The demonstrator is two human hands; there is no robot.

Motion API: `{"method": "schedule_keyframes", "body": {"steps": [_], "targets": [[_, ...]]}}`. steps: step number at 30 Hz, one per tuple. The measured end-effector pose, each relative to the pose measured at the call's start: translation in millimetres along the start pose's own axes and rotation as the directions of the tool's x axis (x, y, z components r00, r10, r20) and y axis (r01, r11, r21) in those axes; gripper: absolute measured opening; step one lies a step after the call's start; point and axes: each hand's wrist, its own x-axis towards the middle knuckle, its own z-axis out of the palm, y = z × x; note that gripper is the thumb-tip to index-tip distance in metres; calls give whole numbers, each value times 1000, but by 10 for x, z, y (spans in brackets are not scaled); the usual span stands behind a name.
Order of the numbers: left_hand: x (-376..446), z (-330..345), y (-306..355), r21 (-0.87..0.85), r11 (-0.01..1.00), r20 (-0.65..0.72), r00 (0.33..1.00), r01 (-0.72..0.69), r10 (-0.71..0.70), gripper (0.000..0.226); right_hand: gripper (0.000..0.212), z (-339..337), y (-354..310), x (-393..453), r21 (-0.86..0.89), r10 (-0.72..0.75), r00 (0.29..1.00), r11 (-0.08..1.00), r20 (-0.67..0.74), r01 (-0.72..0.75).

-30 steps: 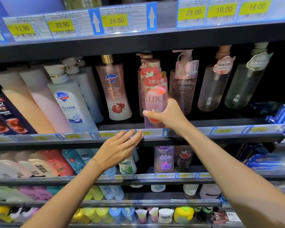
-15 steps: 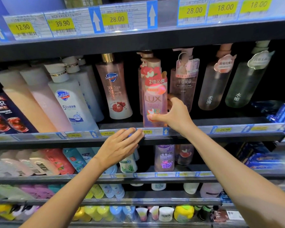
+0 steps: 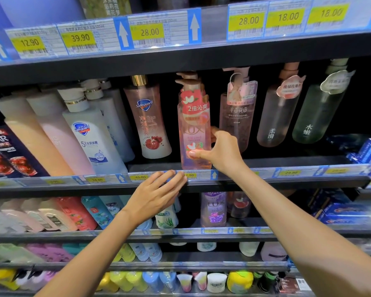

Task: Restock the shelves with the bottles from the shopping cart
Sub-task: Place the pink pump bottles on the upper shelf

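Bottle (image 3: 194, 133) between right-hand thumb and fingers (image 3: 215, 130)

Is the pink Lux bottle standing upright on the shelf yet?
Upright: pink Lux bottle stands base-down on the shelf, right hand gripping it.

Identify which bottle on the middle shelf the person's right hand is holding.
The pink LUX pump bottle, centre of the row: the right hand grips its lower part, while the neighbouring Safeguard pomegranate bottle stands untouched.
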Motion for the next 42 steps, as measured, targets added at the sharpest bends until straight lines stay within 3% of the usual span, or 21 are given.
{"method": "schedule_keyframes", "body": {"steps": [10,12,15,17,19,22,24,27,29,32,36,40,42], "targets": [[-13,19,18,5,1000,19,999,29,-29,38,43,12,-3,-30,-41,8,1000,999,1,-8],[-13,9,29,7,999,37,998,43,-44,39,49,5,-22,-33,-79,28,999,997,26,-25],[19,-81,63,-3,998,96,993,68,-68,38,76,-76,-67,-97,-107,77,994,992,80,-68],[104,-188,109,-25,992,144,983,120,-116,36,84,-230,-63,-270,-56,72,997,996,37,-70],[230,-314,210,-93,954,173,948,284,-265,33,64,-397,16,-539,-32,0,999,999,-48,-1],[578,-513,541,-350,751,230,829,559,-509,31,39,-697,281,-1132,-100,-48,996,994,-71,41],[886,-588,861,-517,508,356,713,688,-603,33,44,-905,537,-1560,-131,2,998,991,-57,-10],[1353,-609,1527,-618,59,614,528,784,-586,37,55,-1271,976,-2228,-129,168,982,975,-89,-179],[1600,-589,2064,-593,-104,738,487,798,-467,43,54,-1545,1245,-2673,-114,295,946,944,-138,-311],[1837,-609,2932,-548,-204,827,490,811,-275,50,52,-1939,1482,-3369,-59,449,862,879,-236,-473],[2063,-869,4002,-421,-338,900,434,841,-41,56,51,-2371,1656,-4316,87,615,698,770,-368,-632],[2346,-1004,4618,-281,-377,908,372,882,193,50,47,-2890,1812,-4894,226,725,571,675,-385,-703],[2628,-958,4779,-337,-320,890,411,886,199,50,51,-3189,1912,-5124,289,740,517,656,-430,-698]]}}
